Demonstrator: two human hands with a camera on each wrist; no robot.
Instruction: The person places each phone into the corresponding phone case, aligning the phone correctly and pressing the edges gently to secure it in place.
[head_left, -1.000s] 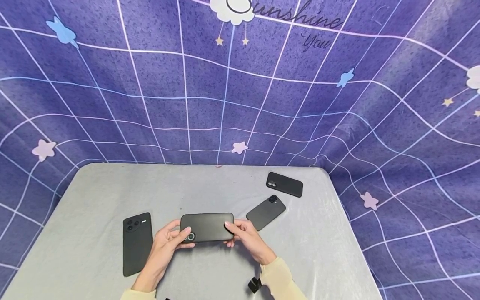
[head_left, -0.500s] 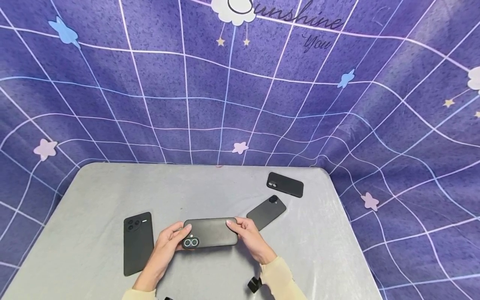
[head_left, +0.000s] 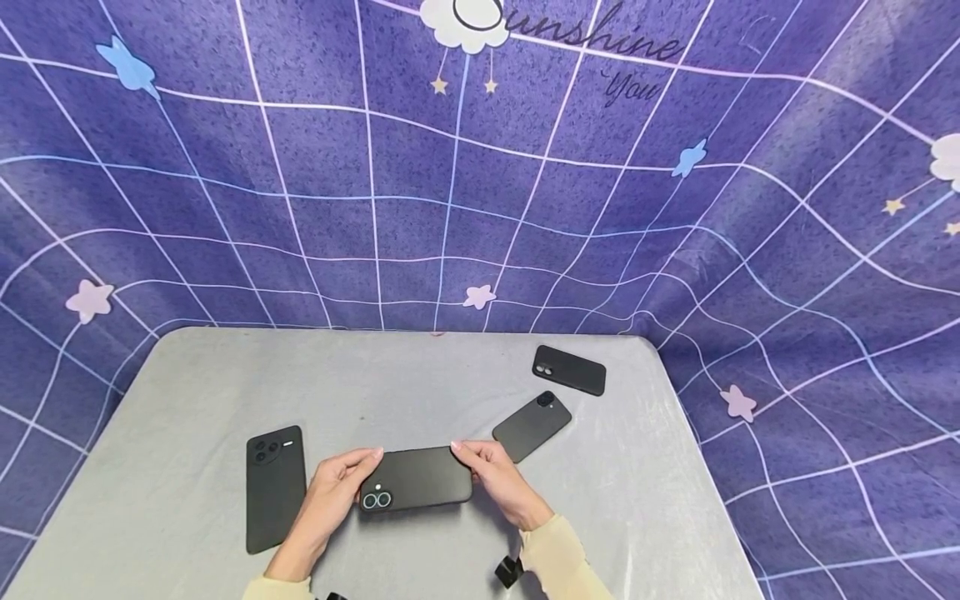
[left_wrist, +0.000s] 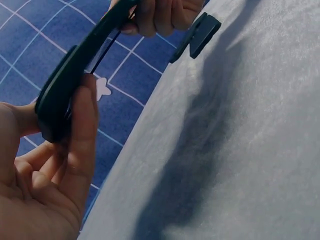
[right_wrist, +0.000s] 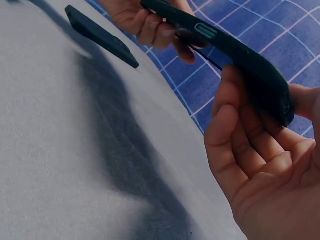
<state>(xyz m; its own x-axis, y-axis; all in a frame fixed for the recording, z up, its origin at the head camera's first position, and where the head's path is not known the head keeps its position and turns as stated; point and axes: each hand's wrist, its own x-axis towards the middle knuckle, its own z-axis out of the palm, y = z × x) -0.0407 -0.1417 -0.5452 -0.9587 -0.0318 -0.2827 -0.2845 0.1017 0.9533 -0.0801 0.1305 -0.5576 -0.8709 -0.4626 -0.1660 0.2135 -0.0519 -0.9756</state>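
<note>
Left grip (head_left: 330, 493) and right grip (head_left: 501, 477) pinch a dark phone (head_left: 420, 479), well short of the far edge (head_left: 360, 330) of the worktop (head_left: 360, 375); a grey phone (head_left: 531, 427) lies just beyond the right.

The grey table (head_left: 405, 379) bears a phone (head_left: 275, 492) left of the left fingers (head_left: 345, 459), another phone (head_left: 531, 427) just beyond the right fingers (head_left: 491, 451), a case (head_left: 573, 372) farther out.

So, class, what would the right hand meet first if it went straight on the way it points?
Beyond the dark smartphone gripped by the right hand, the way looks free over the grey table; the purple grid backdrop would probably come first, though depth is unclear.
</note>
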